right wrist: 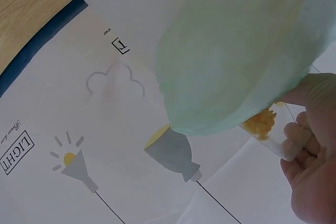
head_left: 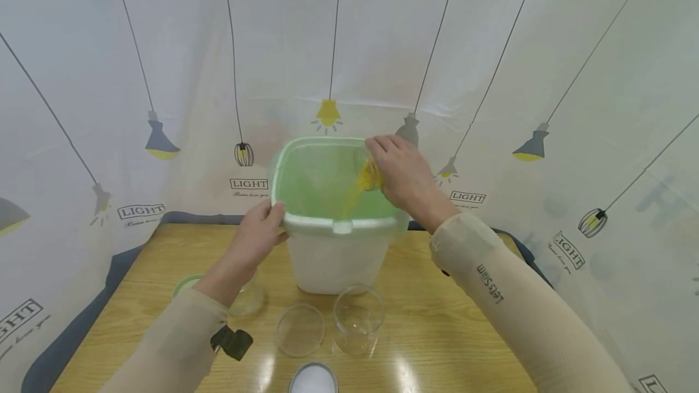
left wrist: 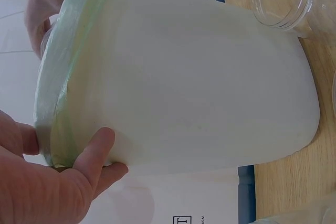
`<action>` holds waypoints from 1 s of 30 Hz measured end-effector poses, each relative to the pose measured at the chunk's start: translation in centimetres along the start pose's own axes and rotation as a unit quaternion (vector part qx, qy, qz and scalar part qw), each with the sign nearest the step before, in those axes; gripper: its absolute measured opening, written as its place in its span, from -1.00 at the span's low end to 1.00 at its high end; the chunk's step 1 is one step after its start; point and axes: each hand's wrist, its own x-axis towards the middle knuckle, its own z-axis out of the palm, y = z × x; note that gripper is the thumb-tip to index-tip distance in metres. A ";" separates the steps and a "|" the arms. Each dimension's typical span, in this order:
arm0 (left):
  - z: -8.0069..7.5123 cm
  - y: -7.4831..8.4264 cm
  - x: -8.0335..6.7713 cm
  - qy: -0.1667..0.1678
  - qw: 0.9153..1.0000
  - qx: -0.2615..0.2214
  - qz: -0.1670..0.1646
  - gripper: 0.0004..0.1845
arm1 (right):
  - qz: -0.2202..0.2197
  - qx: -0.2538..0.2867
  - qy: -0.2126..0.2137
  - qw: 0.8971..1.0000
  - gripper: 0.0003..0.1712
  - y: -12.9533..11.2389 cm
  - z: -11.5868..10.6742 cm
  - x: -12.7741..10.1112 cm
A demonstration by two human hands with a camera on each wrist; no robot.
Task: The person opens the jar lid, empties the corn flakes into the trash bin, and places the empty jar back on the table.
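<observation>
Bin (head_left: 333, 259) sat tilted near the table's (head_left: 437, 332) far edge, green liner (head_left: 317, 181) over its rim. Left hand (head_left: 261, 232) gripped the near-left rim corner, thumb on the wall. Right hand (head_left: 401, 178) held a clear jar (head_left: 367, 170) tipped over the far-right rim, yellow contents (head_left: 357, 190) spilling inside.

The right hand (right wrist: 315, 150) grips a clear cup (right wrist: 273, 132) holding yellow bits, touching the pale green bag (right wrist: 236, 51). Behind hangs a lamp-printed white sheet (right wrist: 79, 145); a wooden table corner (right wrist: 29, 3) shows top left.
</observation>
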 end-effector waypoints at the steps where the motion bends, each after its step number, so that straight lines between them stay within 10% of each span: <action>1: 0.0 0.0 0.0 0.000 1.000 0.000 -0.001 -0.43 | -0.001 -0.003 0.000 1.000 -0.25 0.0 0.0 0.0; 30: -0.2 -0.2 0.2 -0.003 1.000 0.002 0.003 -0.42 | -0.056 -0.076 -0.006 0.996 -0.25 -0.2 0.4 0.2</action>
